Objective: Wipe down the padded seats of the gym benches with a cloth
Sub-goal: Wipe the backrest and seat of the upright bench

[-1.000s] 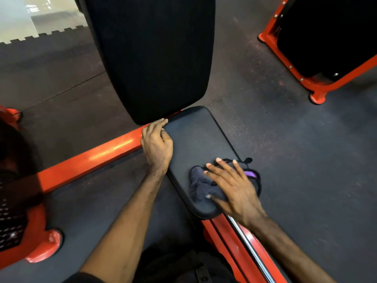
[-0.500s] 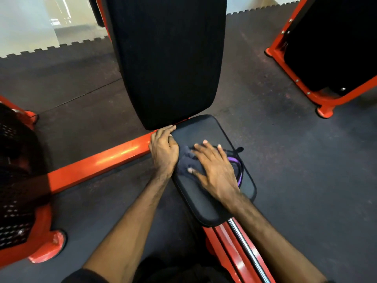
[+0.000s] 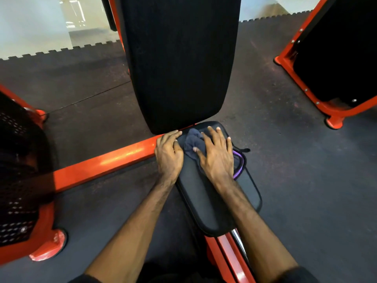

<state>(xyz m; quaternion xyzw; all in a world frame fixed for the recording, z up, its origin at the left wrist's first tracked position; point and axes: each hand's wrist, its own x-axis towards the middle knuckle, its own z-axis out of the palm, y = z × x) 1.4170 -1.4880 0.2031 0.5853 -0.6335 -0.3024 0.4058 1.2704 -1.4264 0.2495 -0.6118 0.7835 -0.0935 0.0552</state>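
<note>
Since a second ago the right hand (image 3: pixel 216 158) slid the cloth (image 3: pixel 193 142) from the seat's near end up to the back pad (image 3: pixel 179 64). Its fingers are spread flat, pressing the cloth onto the seat (image 3: pixel 204 201). Left hand (image 3: pixel 169 154) rests relaxed on the seat's edge, probably for bracing. Near end looks wiped.

Both forearms reach forward from the bottom of the view, bare, and come close together at the wrists. The left hand (image 3: pixel 169 155) lies palm down, its fingers (image 3: pixel 173 134) straight and together, and the thumb is tucked against the palm. The right hand (image 3: pixel 216 158) lies just beside the left hand, also palm down. Its fingers (image 3: pixel 213 132) are spread wide and flat, and the thumb points toward the left hand.
</note>
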